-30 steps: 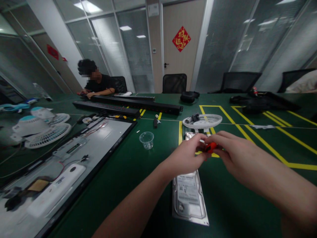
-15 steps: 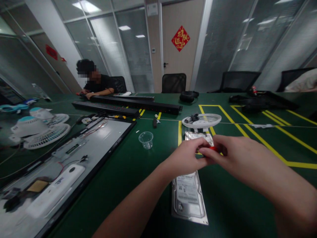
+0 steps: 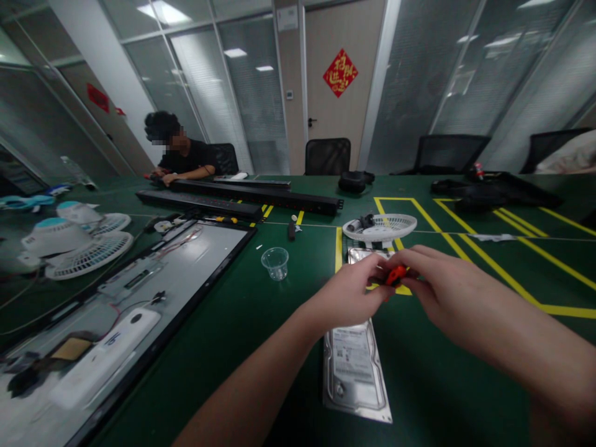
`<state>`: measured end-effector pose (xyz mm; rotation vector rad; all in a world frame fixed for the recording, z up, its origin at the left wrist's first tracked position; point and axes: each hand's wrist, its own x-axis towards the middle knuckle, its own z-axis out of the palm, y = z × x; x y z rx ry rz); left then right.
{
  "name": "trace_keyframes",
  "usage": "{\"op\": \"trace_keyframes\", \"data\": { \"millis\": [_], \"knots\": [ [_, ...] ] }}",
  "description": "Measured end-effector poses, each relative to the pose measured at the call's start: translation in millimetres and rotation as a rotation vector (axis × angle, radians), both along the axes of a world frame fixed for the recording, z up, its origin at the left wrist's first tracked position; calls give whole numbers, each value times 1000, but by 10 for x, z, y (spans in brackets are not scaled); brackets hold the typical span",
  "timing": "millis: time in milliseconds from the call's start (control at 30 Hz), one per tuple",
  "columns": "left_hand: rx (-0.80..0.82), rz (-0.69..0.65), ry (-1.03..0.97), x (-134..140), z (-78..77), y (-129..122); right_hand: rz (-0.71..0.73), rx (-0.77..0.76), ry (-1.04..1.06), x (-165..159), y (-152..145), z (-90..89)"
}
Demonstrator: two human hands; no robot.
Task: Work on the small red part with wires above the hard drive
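Note:
A small red-and-black object [image 3: 396, 275] is pinched between the fingertips of both hands; its kind is hard to make out. My left hand [image 3: 356, 290] grips it from the left with closed fingers. My right hand [image 3: 435, 273] holds it from the right, thumb and fingers pressed together. Below the left wrist, a silver hard drive [image 3: 356, 372] with a printed label lies on the table, its far end hidden by my left hand. A second silver drive-like piece [image 3: 361, 254] lies just beyond my fingers, partly covered by them.
A clear plastic cup [image 3: 275, 264] stands left of my hands. Behind them lies a round white grille [image 3: 379, 228]. A large flat panel [image 3: 186, 267] with a white bar on it covers the left side, near white fan parts [image 3: 88, 254]. Across the table sits a person [image 3: 186, 155] behind long black strips [image 3: 256, 195].
My right hand's fingers have shifted and lifted slightly, so more of the red-and-black object shows between the hands. The drive and cup have stayed in place.

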<state>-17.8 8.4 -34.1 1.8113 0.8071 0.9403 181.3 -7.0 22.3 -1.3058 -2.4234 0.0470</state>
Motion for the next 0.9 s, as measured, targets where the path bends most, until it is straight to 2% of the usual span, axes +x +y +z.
{"op": "trace_keyframes", "data": {
  "millis": [267, 467, 567, 667, 833, 900],
  "knots": [
    [64, -1, 23, -23, 52, -19, -84, -29, -35, 1, -24, 12],
    [108, -7, 88, -38, 91, -43, -255, -132, -168, -103, -33, 88],
    [99, 5, 90, -37, 87, -47, -297, -169, -200, -128, -39, 119],
    [33, -4, 18, -28, 72, -43, -246, -104, -110, -87, -44, 119],
    [-6, -4, -22, -14, 27, -19, 23, -18, 34, 8, -38, 88],
    [0, -4, -16, -13, 9, -7, 75, -4, 30, 16, -24, 79]
  ]
}}
